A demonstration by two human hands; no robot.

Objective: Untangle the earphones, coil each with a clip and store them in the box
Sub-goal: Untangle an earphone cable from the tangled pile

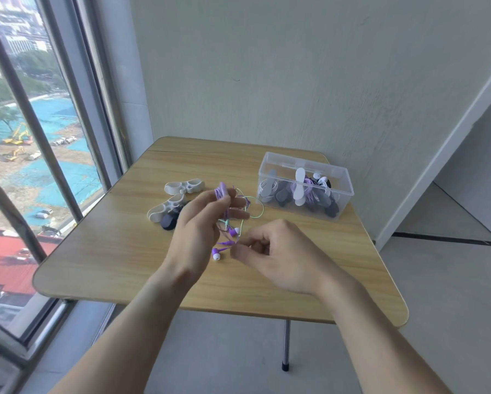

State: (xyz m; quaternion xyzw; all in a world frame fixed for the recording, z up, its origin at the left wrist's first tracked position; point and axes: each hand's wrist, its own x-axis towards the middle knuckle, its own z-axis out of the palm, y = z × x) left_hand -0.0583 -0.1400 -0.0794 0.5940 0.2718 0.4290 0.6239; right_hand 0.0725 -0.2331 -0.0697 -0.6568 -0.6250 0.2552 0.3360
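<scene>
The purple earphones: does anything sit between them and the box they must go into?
Nothing visible blocks that path. The purple earphones hang from the left hand, tangled with a mint cable. The open-topped box stands to the right; only bare table lies between.

Near table edge (124,280): bare wood, open passage.
Left rear: clips (181,186) lay.
Right rear: box (305,186) stood.

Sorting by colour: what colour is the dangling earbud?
Purple with a white tip, seen in the head view.
</scene>
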